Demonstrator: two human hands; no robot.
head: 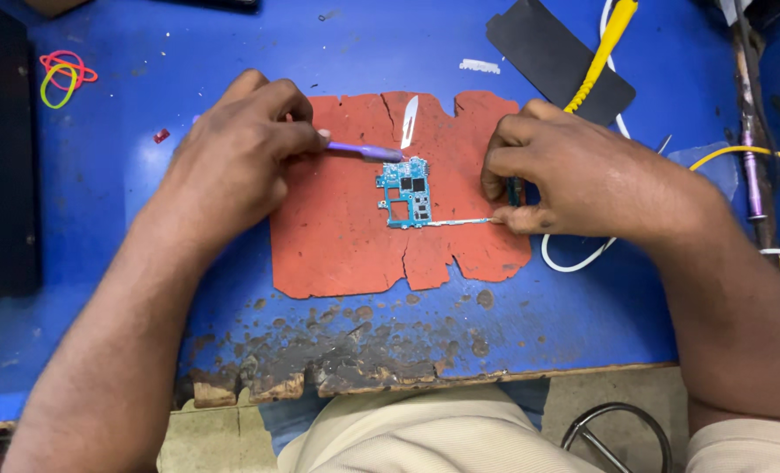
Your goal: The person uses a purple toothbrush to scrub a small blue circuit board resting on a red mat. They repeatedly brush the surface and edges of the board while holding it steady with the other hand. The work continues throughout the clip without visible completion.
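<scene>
Across the whole view, worktop [145,52]: blue, scuffed, its near edge burnt and crumbling, dotted with dark specks.
Mat [337,236]: orange-red, cracked at its top and bottom edges, lying at the middle of the worktop; everything in hand sits on it.
Left hand [232,158]: resting at the mat's left edge, grip closed on a purple tool.
Right hand [574,171]: at the mat's right edge, grip closed on a thin silvery tool, with a dark tool also tucked in the fingers.
Black pad [552,57]: flat, tilted, beyond the right hand, well apart from the board.
Yellow cable [604,48]: crosses the black pad and runs down behind the right hand, beside a white cable [574,260] looping out under that hand.
Circuit board [406,193]: small, teal, at the mat's centre, between the two hands; its long axis runs away from the person, slightly tilted, with a square cut-out in its near-left part.
Purple tool [364,150]: lies left to right, tip touching the board's far-left corner.
Thin silvery tool [460,222]: lies left to right, tip meeting the board's near-right corner.
Blade [409,121]: pale, loose on the mat just beyond the board, pointing away from the person.
Rubber bands [64,74]: pink and yellow-green, far left, well clear.
</scene>
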